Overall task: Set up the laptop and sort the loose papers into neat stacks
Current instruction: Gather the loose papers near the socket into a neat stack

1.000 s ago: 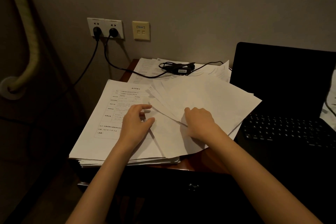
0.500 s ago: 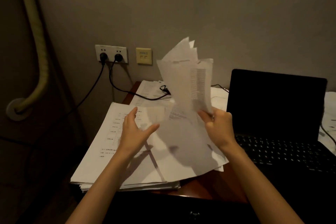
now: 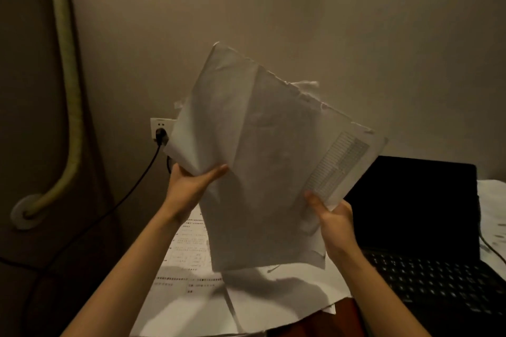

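A bundle of loose sheets is held in the air at frame centre, above the desk and clear of the paper stack lying flat at lower centre.

**Grip state.** The left hand grips the bundle's lower-left edge: the thumb lies across the near face, pointing right, and the remaining fingers are hidden behind the paper. The right hand pinches the lower-right edge with the thumb on the near face; its other fingers are also hidden, so their spread cannot be told.

**Orientation.** The bundle's long axis runs from lower centre to upper left of the frame, tilted, with the top corner leaning left. The printed table on the front sheet sits along the right edge. The top edges are staggered and uneven; the sheets are not aligned.

**Governing relation.** The bundle's bottom edge hangs below both hands and just above the paper stack. Both hands hold at about the same height, the left slightly higher. Squaring the sheets likely calls for turning the long axis upright and tapping the bottom edge down on the desk.

**Surroundings.** The laptop stands open at the right, screen dark, well right of the left hand and just behind the right hand. A wall socket with a plugged cable shows at left, partly covered by the bundle.
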